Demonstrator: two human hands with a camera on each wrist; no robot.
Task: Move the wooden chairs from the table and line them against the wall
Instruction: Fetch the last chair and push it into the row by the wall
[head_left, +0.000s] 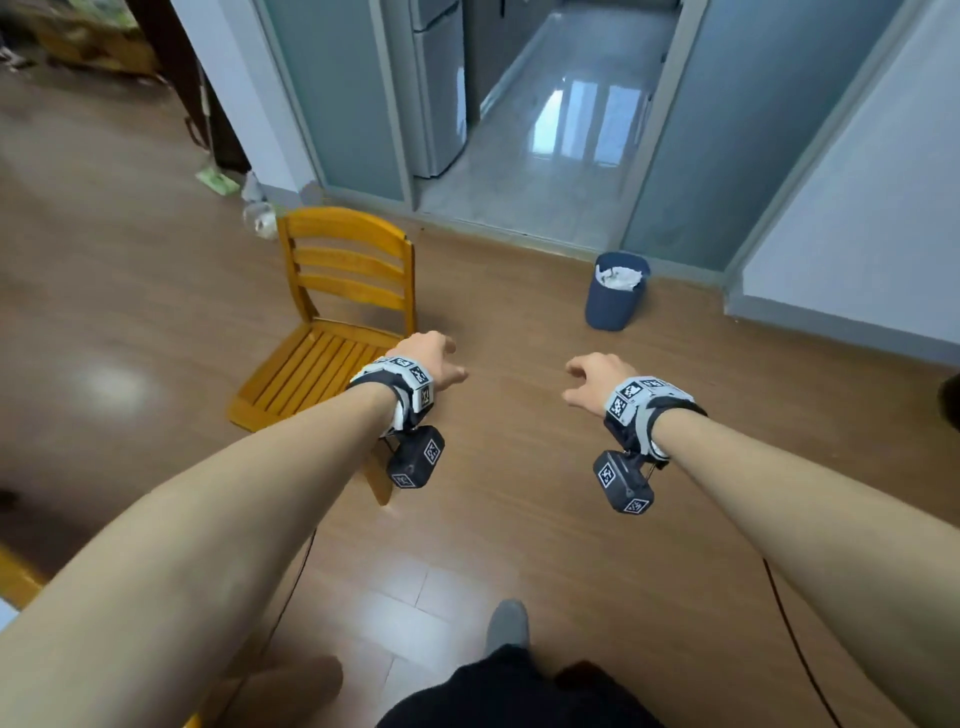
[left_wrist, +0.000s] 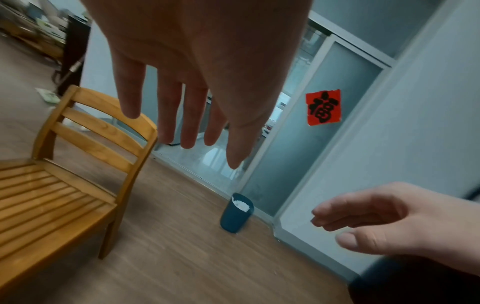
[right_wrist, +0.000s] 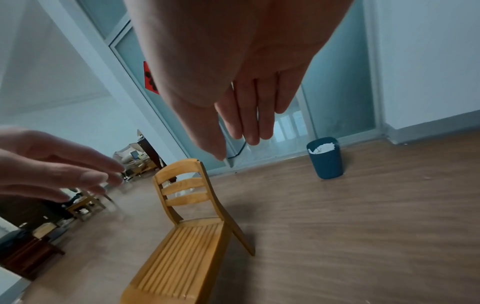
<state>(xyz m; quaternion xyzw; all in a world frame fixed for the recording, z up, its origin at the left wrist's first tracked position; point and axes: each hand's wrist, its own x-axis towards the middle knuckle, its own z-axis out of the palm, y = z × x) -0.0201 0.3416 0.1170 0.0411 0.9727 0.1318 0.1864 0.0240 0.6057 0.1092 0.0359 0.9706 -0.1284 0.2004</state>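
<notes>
A yellow wooden chair (head_left: 332, 332) with a slatted seat and ladder back stands on the floor ahead and to the left, its back towards the glass doorway. The chair (left_wrist: 67, 185) fills the left of the left wrist view, and the chair (right_wrist: 187, 226) sits low in the middle of the right wrist view. My left hand (head_left: 434, 358) hovers over the seat's right edge with fingers spread and relaxed, holding nothing. To the right, over bare floor, my right hand (head_left: 592, 376) is also relaxed and empty. Neither hand touches the chair.
A dark blue waste bin (head_left: 615, 291) with white paper stands by the frosted sliding door (head_left: 727, 130). The white wall (head_left: 857, 234) runs along the right. A fridge (head_left: 441, 88) shows through the doorway. My foot (head_left: 506, 623) is on the wood floor. Furniture clutters the far left.
</notes>
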